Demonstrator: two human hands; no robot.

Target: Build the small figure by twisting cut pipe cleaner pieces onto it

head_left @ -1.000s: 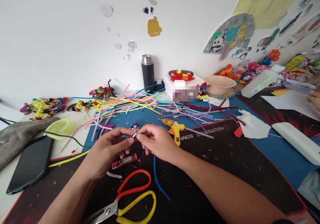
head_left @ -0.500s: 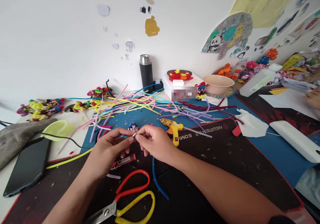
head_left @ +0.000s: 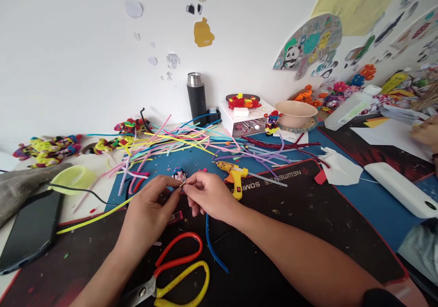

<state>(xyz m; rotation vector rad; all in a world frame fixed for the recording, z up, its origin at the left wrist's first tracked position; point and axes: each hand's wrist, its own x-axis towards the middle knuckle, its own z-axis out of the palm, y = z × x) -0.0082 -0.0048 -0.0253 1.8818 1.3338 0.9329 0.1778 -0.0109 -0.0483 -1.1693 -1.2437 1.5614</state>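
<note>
My left hand [head_left: 150, 209] and my right hand [head_left: 212, 195] meet above the black mat, fingertips pinched together. Between them is a small, thin, shiny pale piece [head_left: 183, 184], gripped from both sides; most of it is hidden by the fingers. Just behind the fingertips sits a small doll's head [head_left: 179, 174] with blue on top. From beneath my right hand a blue pipe cleaner [head_left: 215, 252] runs down over the mat; its upper end is hidden. Scissors [head_left: 183, 270] with red and yellow handles lie nearer me. Partly covered by my left hand is a small pink-red case [head_left: 176, 217].
A yellow glue gun [head_left: 237, 178] lies right of my hands. Behind spreads a pile of pipe cleaners [head_left: 178, 138], with a black thermos [head_left: 196, 99] beyond. A phone [head_left: 30, 227] lies left. At the far right another person's hand [head_left: 426, 131] rests near papers.
The view has shifted slightly right. My left hand has turned a little, now covering more of the pink-red case; both hands keep their pinch on the pale piece.
</note>
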